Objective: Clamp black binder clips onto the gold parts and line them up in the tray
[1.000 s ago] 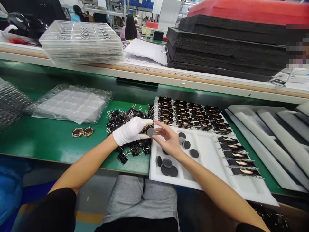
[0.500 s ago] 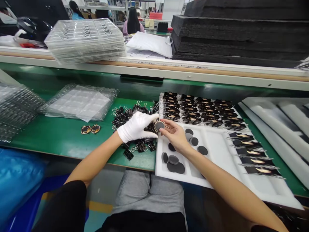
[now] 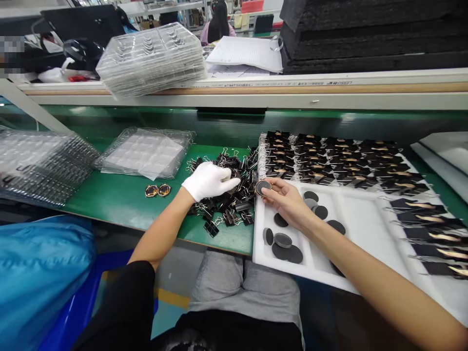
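Observation:
My left hand (image 3: 210, 182), in a white glove, reaches into the pile of black binder clips (image 3: 234, 207); its thumb and fingers are bent together over the clips, and whether a clip is between them is hidden. Bare, my right hand (image 3: 287, 200) pinches a round gold-rimmed piece with a dark grey face (image 3: 263, 188) above the left edge of the white foam tray (image 3: 361, 229). Grey and black discs (image 3: 287, 252) lie in the tray below that hand. Rows of clipped black pieces with gold parts (image 3: 310, 156) fill the tray's back and right side.
Two round gold-rimmed pieces (image 3: 158, 190) lie on the green table (image 3: 120, 204). Behind them is a clear plastic tray with white sheets (image 3: 146, 151). Stacked clear trays (image 3: 44, 165) stand at the left. A shelf (image 3: 234, 100) crosses behind, bearing clear trays and black foam.
My left hand has left the round piece and moved onto the clip pile. My right hand still holds the piece. The whole view has shifted, with things appearing farther right.

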`<state>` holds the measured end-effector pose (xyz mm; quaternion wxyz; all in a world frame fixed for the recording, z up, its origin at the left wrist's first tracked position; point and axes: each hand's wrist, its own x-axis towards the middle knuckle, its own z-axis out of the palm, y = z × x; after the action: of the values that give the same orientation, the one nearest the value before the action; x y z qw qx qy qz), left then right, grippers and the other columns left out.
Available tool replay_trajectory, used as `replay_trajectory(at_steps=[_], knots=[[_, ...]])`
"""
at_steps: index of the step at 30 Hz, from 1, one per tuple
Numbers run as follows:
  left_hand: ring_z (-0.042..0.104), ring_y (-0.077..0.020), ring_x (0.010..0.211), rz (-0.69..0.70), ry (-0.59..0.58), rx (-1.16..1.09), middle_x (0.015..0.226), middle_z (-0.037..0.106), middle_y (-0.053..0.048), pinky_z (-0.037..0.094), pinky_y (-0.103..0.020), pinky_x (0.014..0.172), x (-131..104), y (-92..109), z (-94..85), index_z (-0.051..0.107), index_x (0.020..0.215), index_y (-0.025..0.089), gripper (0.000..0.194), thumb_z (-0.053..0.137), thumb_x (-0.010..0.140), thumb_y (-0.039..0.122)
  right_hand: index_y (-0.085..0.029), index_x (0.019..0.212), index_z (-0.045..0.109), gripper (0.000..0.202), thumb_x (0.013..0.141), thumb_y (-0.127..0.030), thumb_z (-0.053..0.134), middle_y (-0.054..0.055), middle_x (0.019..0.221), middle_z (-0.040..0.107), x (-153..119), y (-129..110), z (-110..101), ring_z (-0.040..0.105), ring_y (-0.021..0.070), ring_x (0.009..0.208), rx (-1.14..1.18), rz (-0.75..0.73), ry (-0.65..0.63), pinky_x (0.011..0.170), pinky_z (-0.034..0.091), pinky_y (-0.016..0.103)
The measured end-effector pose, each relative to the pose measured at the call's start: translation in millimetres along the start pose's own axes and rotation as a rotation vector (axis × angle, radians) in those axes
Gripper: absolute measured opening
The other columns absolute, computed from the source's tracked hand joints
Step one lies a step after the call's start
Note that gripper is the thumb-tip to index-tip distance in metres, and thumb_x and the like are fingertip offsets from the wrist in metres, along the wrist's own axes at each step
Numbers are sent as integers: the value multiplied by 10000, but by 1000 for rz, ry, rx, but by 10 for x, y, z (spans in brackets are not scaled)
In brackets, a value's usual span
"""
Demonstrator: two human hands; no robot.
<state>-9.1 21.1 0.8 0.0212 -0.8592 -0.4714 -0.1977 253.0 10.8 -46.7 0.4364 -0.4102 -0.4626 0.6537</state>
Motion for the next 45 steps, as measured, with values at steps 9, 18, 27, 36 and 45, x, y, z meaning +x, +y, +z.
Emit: replay_trajectory(at_steps=[9,18,27,36,45], knots=[[681,-286,811,53,-69,353,771,699,-100,309,-399,709,33,203,90,665,849,170,521,542,952,666,-216,997,721,489,637,-433,971,14,912,711,-16,-5,10,587,118,729,0,8,-17,680,503,289],[693,-232,776,147,-86,308,800,730,-77,265,-397,670,65,180,204,663,809,181,409,423,1069,386,-219,990,729,495,620,-422,987,15,922,712,-28,-13,13,592,126,764,-1,9,-17,678,507,279],[717,-229,780,-18,-41,223,806,763,-74,348,-371,725,77,9,196,680,830,179,441,438,1075,455,-218,986,721,492,618,-405,987,11,916,704,-29,-6,14,584,118,748,9,13,-20,674,499,277],[668,-222,662,-319,80,147,665,699,-55,321,-344,639,68,23,93,653,696,216,546,436,1021,598,-223,994,712,450,657,-398,955,33,977,711,-17,-8,-1,612,149,831,-1,0,-45,712,506,301],[716,-259,745,-281,-170,190,727,745,-52,370,-357,687,49,143,76,698,767,212,489,537,923,646,-221,991,711,466,636,-394,958,40,982,709,0,2,8,603,153,823,-11,2,-31,705,500,309]])
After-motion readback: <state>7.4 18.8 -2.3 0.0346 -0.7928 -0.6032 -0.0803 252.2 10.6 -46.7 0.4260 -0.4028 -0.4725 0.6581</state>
